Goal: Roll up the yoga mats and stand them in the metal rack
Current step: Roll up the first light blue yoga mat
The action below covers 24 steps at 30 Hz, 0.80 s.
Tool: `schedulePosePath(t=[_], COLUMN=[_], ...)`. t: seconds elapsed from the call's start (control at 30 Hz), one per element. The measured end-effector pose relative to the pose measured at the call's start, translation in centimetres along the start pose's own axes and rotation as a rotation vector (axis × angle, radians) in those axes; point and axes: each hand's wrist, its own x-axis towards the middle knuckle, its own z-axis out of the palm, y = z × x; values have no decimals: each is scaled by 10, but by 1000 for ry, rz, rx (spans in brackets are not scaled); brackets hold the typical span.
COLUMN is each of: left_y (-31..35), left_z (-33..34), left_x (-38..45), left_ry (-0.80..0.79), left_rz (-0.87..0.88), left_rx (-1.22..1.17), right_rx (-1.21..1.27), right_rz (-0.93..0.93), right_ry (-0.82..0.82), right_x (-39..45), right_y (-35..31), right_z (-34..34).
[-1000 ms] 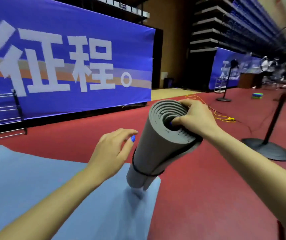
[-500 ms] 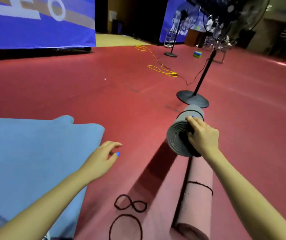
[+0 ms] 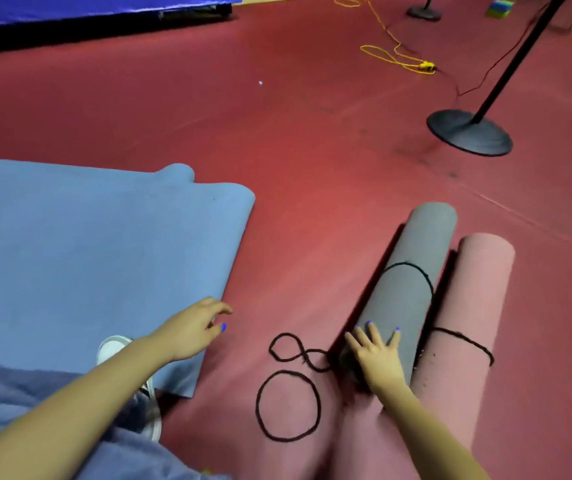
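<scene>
two rolled mats (image 3: 406, 292), one flat mat (image 3: 87, 244), two loose cords (image 3: 288, 405).

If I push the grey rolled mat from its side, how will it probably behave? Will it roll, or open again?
The grey rolled mat is a round cylinder lying on the smooth red floor, so it would probably roll toward the open left side. The pink rolled mat lies against its right, likely blocking that way. A black loop circles it, so it should stay wound.
</scene>
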Motion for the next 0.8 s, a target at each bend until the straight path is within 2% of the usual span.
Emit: schedulePosePath(t=[0.1,0.23,0.37,0.47,0.53,0.63,0.7,0.8], left_y=[-7,1,29,43,44,31,12,-26], left_z=[3,-2,-27,-63,-94,-148,-178,-207], left_x=[-4,-8,-10,-7,-8,-21,-38,-71], left_ry=[-18,-43,33,61,83,141,183,200], left_rz=[-28,28,141,175,160,94,26,-78], left_rx=[1,8,-61,-40,10,64,72,94], right_rx=[60,42,63,146,198,433,690,1066], right_rz=[195,254,334,329,239,65,-25,23], right_ry=[-88,-163,-321,-451,-423,-336,-401,-525], right_x=[2,5,13,32,42,47,46,37], right_y=[-1,-11,-32,-63,-90,-146,-187,-238], right_z=[30,33,19,-9,-31,-47,-58,-75])
